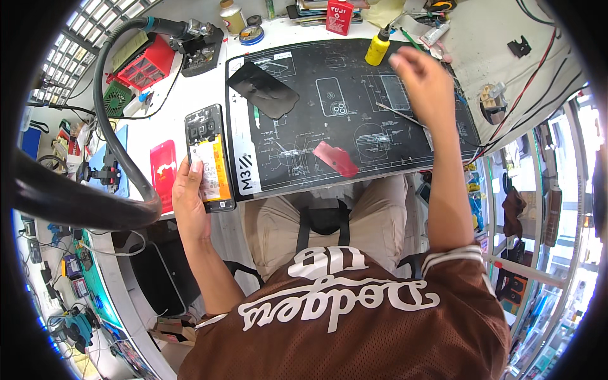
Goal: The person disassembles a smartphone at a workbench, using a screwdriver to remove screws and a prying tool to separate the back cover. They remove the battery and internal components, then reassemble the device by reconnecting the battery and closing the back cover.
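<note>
My left hand [189, 190] is closed around the side of an opened smartphone [204, 126], its thumb over the battery label. The back cover is off, showing the black camera area and an orange-edged battery [221, 171]. The phone lies at the left edge of the black work mat [304, 126]. My right hand [424, 82] is raised over the mat's far right, fingers partly curled and slightly blurred, with nothing visible in them. Just left of those fingers a yellow dropper bottle [377, 47] stands upright. Below my right hand lies a thin metal tool [398, 113].
A black sheet [263, 90] and a translucent red piece [335, 159] lie on the mat. Left of the phone is a red panel [163, 171]. A thick black hose [101, 95] arches across the left side. Behind the mat stand a red container [339, 17] and a jar [232, 17].
</note>
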`<state>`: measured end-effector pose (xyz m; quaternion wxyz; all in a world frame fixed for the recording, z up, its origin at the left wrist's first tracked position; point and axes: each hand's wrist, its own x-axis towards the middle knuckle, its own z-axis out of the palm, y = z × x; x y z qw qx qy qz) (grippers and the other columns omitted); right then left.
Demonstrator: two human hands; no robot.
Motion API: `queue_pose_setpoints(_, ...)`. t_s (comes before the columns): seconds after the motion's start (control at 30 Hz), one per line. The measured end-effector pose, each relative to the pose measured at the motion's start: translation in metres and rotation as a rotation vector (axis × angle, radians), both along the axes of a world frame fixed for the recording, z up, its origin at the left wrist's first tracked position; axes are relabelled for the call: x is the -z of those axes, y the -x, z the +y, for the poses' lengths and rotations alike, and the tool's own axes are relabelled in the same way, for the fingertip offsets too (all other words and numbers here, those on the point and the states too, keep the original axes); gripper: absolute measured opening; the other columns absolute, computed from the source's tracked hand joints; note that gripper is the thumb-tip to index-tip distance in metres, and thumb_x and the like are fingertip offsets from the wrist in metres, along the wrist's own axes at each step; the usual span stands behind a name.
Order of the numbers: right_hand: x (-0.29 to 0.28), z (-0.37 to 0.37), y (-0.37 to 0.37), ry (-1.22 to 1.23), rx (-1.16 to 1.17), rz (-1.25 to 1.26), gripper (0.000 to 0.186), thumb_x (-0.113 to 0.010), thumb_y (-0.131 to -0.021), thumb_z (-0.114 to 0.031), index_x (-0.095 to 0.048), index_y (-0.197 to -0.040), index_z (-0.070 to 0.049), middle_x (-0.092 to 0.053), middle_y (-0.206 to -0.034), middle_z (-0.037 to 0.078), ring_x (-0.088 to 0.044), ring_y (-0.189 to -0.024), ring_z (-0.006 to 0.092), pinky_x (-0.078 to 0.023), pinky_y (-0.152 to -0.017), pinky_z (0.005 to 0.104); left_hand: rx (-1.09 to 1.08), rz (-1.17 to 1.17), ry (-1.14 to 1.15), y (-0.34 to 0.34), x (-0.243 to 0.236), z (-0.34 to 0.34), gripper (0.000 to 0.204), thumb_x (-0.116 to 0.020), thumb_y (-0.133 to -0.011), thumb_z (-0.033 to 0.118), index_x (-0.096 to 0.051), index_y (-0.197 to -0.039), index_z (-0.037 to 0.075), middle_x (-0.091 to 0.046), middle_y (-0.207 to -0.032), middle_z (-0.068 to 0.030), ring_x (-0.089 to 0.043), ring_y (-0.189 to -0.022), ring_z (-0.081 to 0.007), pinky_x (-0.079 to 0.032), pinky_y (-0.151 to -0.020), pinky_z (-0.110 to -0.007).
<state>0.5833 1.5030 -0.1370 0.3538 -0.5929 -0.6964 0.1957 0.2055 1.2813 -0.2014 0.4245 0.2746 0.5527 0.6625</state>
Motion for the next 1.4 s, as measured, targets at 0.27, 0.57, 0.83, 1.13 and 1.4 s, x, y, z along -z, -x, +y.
queue_pose_setpoints(0.27, 0.067, -0.123, 0.038, -0.271, -0.521, -0.343, 0.043, -0.079, -0.095, -0.025, -0.068, -0.128, 0.001, -0.063, -0.14, 0.017, -0.061, -0.128, 0.036, -0.05, -0.11, 0.0461, 0.006, 0.024, 0.014, -0.001, -0.004, 0.0, 0.04, -0.067, -0.11, 0.025, -0.061, -0.141, -0.001, -0.074, -0.121, -0.0049, -0.072, -0.102, -0.0096, -0.06, -0.089, -0.027)
queue_pose_setpoints(0.57, 0.052, -0.108, 0.024, -0.313, -0.687, -0.425, 0.026, -0.075, -0.092, -0.014, -0.072, -0.112, 0.002, -0.068, -0.124, 0.013, -0.067, -0.112, 0.0306, -0.058, -0.098, 0.0412, -0.058, 0.077, 0.03, 0.01, -0.008, -0.016, 0.043, -0.065, -0.111, 0.026, -0.061, -0.144, -0.002, -0.074, -0.123, -0.0065, -0.072, -0.103, -0.0089, -0.06, -0.089, -0.027)
queue_pose_setpoints(0.83, 0.041, -0.112, 0.032, -0.198, -0.664, -0.516, 0.025, -0.074, -0.092, -0.017, -0.071, -0.109, 0.002, -0.066, -0.12, 0.014, -0.065, -0.111, 0.0318, -0.061, -0.092, 0.0399, -0.027, 0.041, 0.028, 0.005, -0.001, -0.011, 0.041, -0.061, -0.113, 0.025, -0.061, -0.144, -0.002, -0.074, -0.123, -0.0066, -0.072, -0.105, -0.0086, -0.058, -0.091, -0.027)
queue_pose_setpoints(1.13, 0.052, -0.115, 0.033, -0.244, -0.613, -0.634, 0.021, -0.07, -0.094, -0.016, -0.069, -0.105, 0.001, -0.065, -0.11, 0.014, -0.067, -0.105, 0.03, -0.063, -0.084, 0.0391, 0.023, 0.018, 0.002, -0.001, -0.002, 0.0, 0.043, -0.063, -0.112, 0.026, -0.059, -0.145, -0.002, -0.074, -0.121, -0.0055, -0.071, -0.103, -0.0076, -0.058, -0.091, -0.026)
queue_pose_setpoints(1.4, 0.05, -0.041, 0.022, -0.375, -0.444, -0.537, 0.02, -0.067, -0.1, -0.021, -0.067, -0.095, -0.002, -0.069, -0.096, 0.014, -0.071, -0.089, 0.0351, -0.06, -0.075, 0.0459, -0.015, 0.001, -0.01, -0.001, 0.001, -0.006, 0.041, -0.061, -0.113, 0.024, -0.06, -0.144, -0.003, -0.074, -0.121, -0.0062, -0.071, -0.103, -0.0082, -0.058, -0.09, -0.026)
